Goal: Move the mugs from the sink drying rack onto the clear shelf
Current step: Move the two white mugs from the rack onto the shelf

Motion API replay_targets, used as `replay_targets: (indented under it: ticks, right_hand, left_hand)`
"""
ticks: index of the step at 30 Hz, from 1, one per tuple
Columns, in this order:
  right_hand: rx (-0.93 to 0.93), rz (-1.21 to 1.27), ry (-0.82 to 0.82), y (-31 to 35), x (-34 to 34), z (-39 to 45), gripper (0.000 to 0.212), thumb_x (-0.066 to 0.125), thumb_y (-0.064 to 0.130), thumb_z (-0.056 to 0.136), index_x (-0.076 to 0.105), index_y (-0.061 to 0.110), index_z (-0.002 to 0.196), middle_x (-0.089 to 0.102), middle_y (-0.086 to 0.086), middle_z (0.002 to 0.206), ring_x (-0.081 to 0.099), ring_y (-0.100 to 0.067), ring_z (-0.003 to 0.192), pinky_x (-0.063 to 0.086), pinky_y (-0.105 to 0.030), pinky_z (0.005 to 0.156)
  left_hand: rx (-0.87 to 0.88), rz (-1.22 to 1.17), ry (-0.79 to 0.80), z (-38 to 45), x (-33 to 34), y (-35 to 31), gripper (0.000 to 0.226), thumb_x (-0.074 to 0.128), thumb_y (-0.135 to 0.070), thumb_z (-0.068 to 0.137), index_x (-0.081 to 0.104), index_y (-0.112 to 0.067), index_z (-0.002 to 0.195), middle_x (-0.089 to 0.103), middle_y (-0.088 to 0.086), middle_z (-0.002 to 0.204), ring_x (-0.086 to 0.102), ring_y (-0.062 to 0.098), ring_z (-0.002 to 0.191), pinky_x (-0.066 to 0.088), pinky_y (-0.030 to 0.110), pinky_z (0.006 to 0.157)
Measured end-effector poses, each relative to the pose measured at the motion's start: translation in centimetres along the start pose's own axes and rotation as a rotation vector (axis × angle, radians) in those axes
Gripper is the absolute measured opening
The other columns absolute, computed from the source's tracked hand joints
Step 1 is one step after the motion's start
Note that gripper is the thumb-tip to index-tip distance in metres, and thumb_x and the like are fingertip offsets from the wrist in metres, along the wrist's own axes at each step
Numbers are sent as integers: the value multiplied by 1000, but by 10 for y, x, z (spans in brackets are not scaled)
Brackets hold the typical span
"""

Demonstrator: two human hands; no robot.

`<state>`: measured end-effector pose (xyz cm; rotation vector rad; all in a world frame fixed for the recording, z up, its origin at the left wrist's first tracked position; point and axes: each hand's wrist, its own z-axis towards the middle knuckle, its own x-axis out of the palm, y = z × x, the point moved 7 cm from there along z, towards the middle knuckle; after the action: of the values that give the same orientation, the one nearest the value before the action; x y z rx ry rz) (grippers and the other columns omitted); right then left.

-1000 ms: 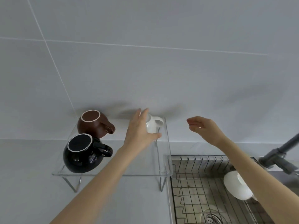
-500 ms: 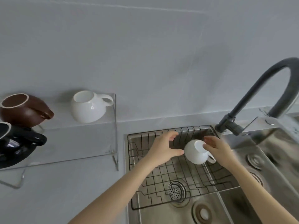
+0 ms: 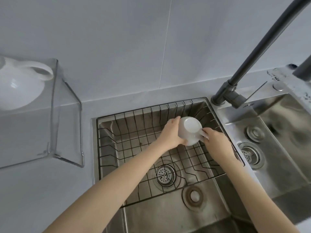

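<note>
Mug (image 3: 190, 130): white, upside down with its flat base facing up; it sat over the wire rack at about 2 o'clock of the rack's floor, gripped from both sides. Whether its rim touched the wires could not be told.
Left hand (image 3: 171, 134): wrapped against the mug's body at 9 o'clock, thumb up by the base edge, fingers curled under the lower side.
Right hand (image 3: 217, 142): closed on the mug's handle at 4 o'clock of the mug, fingers pinching the loop.
Rack (image 3: 134, 132): black wire basket set into the left sink basin, filling its far part; it held only the one mug, the rest of its grid bare.
Sink (image 3: 168, 216): steel, two basins; the left one held the rack, with a perforated strainer under the wires at 6 o'clock of the mug and a round plug nearer the viewer. The right basin, at 3 o'clock, showed two drain fittings.
Shelf (image 3: 53, 105): clear, on thin metal legs, standing on the counter at 9 o'clock of the sink, well apart from the hands.
Second mug (image 3: 18, 88): white, on the shelf near its far right corner, cut off by the left frame edge, handle pointing right.
Tap (image 3: 252, 64): dark grey, rising from the sink ledge at 1 o'clock of the mug.
</note>
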<state>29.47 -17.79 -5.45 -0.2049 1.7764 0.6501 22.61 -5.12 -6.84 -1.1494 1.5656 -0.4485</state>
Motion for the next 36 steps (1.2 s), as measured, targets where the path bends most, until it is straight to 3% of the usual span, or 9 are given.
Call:
replay_targets:
  ticks: [5,17,22,25,28,30,36]
  right_hand:
    - [-5,-112,-46,0,4,5,16,53,10,88,56,4,103,70,-17,91,64,-35,79,34,-29,59]
    - [-54,179,-20,36,-25,-16,20,58,15,84,66,7,102,72,-14,88,62,-27,80,44,-29,66]
    - [-175,241,-69,92,-67,-37,21,57,17,86,66,10,104,71,-8,88,56,-18,75,36,-11,57]
    - [-270,281,-108,137,-95,-54,21,58,19,87,68,11,103,73,-7,90,62,-21,81,43,-23,63]
    - [-381,294,-140,182,-120,-72,18,58,19,86,70,12,98,75,-8,87,67,-26,84,54,-39,78]
    - [-454,290,-148,213,-133,-84,16,59,17,85,70,12,96,76,-10,85,68,-29,83,55,-47,80]
    - [-614,258,-170,301,-142,-112,16,58,18,85,72,10,89,75,-16,83,66,-34,84,53,-49,79]
  left_hand:
    - [15,-62,-75,7,3,2,83,75,-14,69,30,-11,139,38,11,145,34,25,134,28,36,110]
    - [44,-101,-186,-37,-41,-1,80,78,-12,65,40,-12,135,54,9,134,46,24,125,31,24,96]
    - [88,-59,-311,-81,-96,-22,77,81,-17,61,47,-16,129,62,6,123,54,22,114,36,20,87]
    - [120,-26,-380,-118,-140,-34,76,82,-19,60,49,-12,127,62,6,122,53,18,106,35,20,82]
    - [137,5,-437,-154,-183,-42,77,84,-21,57,50,-11,126,62,6,120,53,21,110,38,23,84]
    - [134,25,-481,-181,-212,-43,75,84,-22,55,53,-12,122,63,5,116,55,22,108,42,28,87]
    - [105,22,-615,-248,-277,-19,65,87,-25,49,61,-9,108,65,6,99,59,23,96,50,36,84]
